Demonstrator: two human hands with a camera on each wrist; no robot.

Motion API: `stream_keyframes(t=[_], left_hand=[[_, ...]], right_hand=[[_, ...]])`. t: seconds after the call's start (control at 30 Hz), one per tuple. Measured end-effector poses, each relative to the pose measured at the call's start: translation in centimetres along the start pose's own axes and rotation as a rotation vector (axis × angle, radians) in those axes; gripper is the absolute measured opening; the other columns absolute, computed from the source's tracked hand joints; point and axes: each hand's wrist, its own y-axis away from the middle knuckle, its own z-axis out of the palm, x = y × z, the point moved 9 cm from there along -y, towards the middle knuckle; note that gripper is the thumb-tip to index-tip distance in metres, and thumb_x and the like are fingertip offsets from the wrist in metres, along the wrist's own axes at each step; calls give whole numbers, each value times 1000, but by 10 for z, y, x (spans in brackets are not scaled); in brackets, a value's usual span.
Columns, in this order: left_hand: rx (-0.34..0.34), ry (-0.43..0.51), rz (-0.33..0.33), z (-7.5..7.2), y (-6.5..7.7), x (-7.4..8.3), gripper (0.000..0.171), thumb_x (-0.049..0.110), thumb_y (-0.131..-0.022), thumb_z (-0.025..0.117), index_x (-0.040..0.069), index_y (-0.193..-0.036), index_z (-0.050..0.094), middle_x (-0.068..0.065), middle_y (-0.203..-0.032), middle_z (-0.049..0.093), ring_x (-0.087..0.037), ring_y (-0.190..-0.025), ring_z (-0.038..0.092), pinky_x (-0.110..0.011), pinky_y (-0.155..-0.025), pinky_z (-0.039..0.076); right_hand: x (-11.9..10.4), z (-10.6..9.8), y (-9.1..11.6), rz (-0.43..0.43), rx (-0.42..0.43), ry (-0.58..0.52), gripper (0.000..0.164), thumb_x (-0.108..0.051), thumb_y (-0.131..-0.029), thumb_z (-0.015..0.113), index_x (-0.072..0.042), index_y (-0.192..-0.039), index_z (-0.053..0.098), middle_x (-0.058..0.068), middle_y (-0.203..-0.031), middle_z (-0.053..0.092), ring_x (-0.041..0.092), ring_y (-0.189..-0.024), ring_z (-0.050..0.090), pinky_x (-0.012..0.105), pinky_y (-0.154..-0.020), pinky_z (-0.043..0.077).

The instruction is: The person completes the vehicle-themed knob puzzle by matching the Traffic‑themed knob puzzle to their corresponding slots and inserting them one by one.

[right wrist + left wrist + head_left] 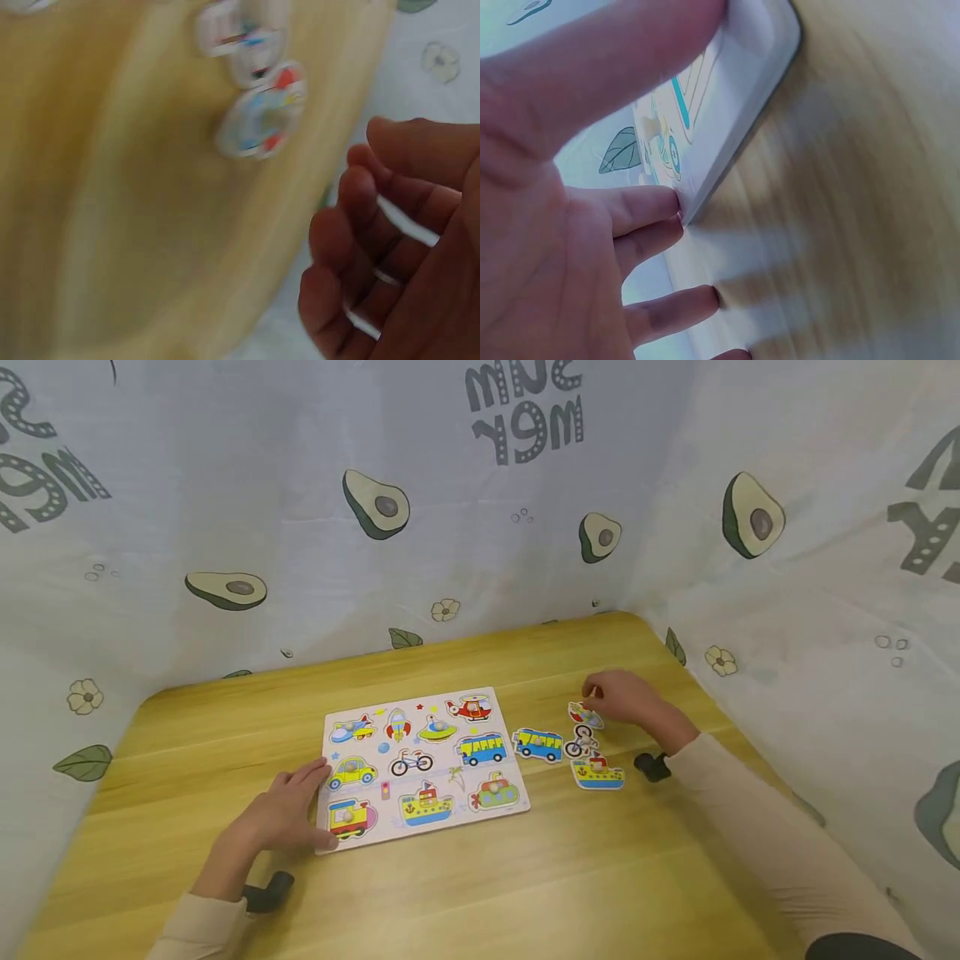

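Observation:
My left hand [279, 814] rests at the left edge of a wooden peg puzzle board [447, 782], its fingers spread; the left wrist view has the thumb over the board's edge [750, 97] and fingertips by its corner. Off the board's right side, my right hand [622, 696] hovers by a loose rocket piece [585, 717], fingers loosely bent. Nothing shows between those fingers in the right wrist view, where the hand [390, 240] is apart from the rocket piece [262, 116]. Below the rocket lie a bicycle piece [581, 743] and a ship piece [597, 775].
A loose blue bus piece [538, 744] lies right at the board's right edge. Several vehicle pictures with small pegs cover the board. Under everything is a wood-grain table [465, 893], with an avocado-print cloth [465, 560] hanging round its back and sides.

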Motion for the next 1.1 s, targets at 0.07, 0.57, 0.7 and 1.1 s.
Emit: stream_keyframes(t=[0.07, 0.57, 0.7, 1.1], left_hand=[[4, 3, 2, 1, 0, -1, 105, 46, -67, 86, 1, -149, 39, -18, -159, 33, -51, -130, 40, -67, -91, 48], [32, 28, -18, 7, 0, -10, 107, 54, -66, 84, 7, -151, 39, -14, -161, 32, -49, -133, 39, -74, -96, 40], [26, 35, -23, 6, -2, -11, 108, 53, -65, 85, 6, -151, 39, -14, -161, 32, -48, -133, 38, -73, -96, 40], [34, 36, -15, 6, 1, -7, 106, 51, -67, 85, 5, -151, 39, -16, -161, 32, -49, -132, 38, -73, -95, 39]], right_hand=[[20, 9, 4, 86, -24, 7, 24, -22, -95, 61, -1, -101, 70, 11, -88, 69, 20, -74, 58, 35, -66, 49], [32, 24, 0, 267, 1, 65, 30, -34, -95, 59, -7, -81, 61, 6, -70, 57, 19, -61, 49, 29, -51, 36], [31, 23, -5, 236, 7, 64, 21, -25, -93, 60, -6, -85, 64, 6, -73, 60, 19, -63, 51, 29, -53, 38], [36, 30, -10, 135, 47, -89, 29, -19, -91, 63, 2, -112, 65, 19, -103, 65, 29, -88, 57, 45, -82, 51]])
